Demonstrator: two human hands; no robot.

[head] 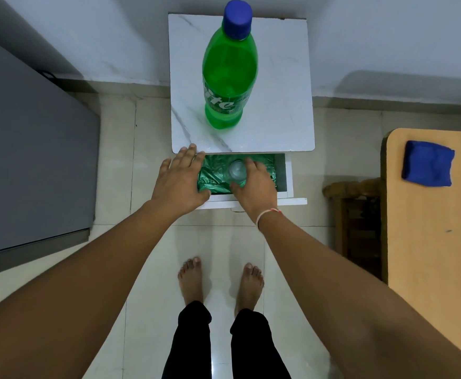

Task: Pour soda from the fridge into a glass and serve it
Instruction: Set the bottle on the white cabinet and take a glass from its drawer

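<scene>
Green soda bottle (229,69), blue cap on, stands upright on the small marble-top table (278,77) at 12 o'clock. Drawer (288,176) under the top is pulled open, lined w/ green plastic (212,173). Clear glass (237,169) sits in the drawer; right hand (254,184) is on it, fingers curled round its side. Left hand (178,177) at approx 11 o'clock of the glass, fingers spread & straight, tips at the table-top's front edge. Grey fridge (32,160) at 9 o'clock. Blue cloth (427,166) on a wooden surface at 3 o'clock. Bare feet on floor tiles, 6 o'clock.
</scene>
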